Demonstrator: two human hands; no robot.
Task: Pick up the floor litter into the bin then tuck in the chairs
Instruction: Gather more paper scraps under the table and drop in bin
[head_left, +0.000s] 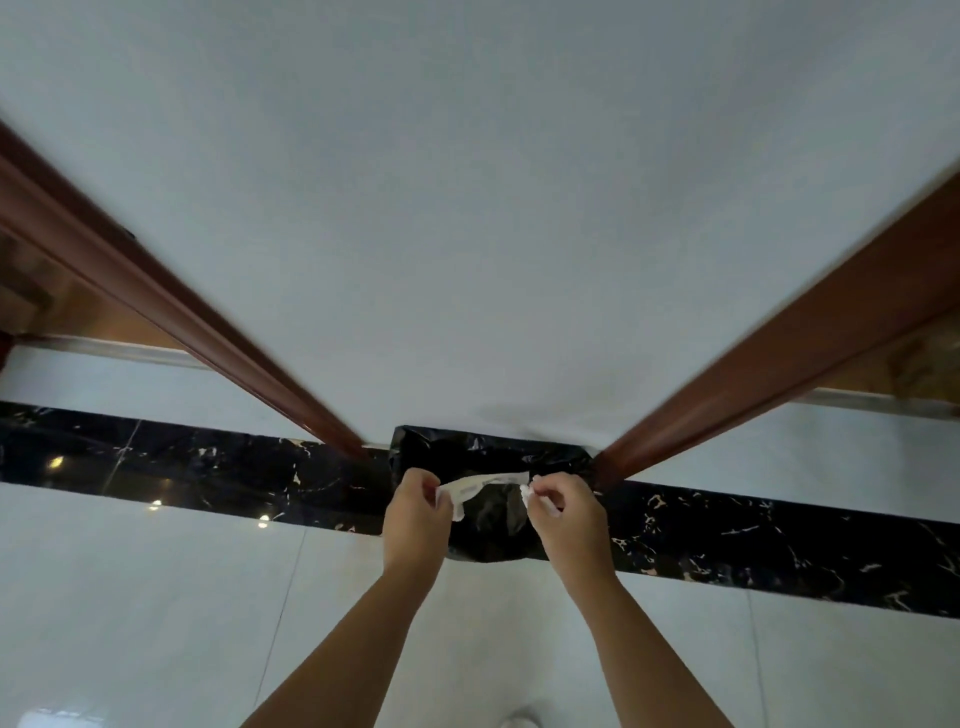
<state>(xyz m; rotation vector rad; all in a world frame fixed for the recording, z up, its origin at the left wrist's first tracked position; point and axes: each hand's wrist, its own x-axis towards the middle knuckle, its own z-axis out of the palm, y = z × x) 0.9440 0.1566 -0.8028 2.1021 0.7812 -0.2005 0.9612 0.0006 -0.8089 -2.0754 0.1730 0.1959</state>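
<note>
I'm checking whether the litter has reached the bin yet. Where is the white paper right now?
In the head view, the white paper is held between the left hand and right hand, directly over the black-lined bin against the wall.

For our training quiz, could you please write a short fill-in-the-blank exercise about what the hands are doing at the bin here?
1. Both hands hold white paper litter above a bin lined with a ____ bag.
2. The left hand and the right hand grip opposite ____ of the paper.
3. The bin stands against a white wall between two ____ door frames.

Missing words: black; ends; wooden
</note>
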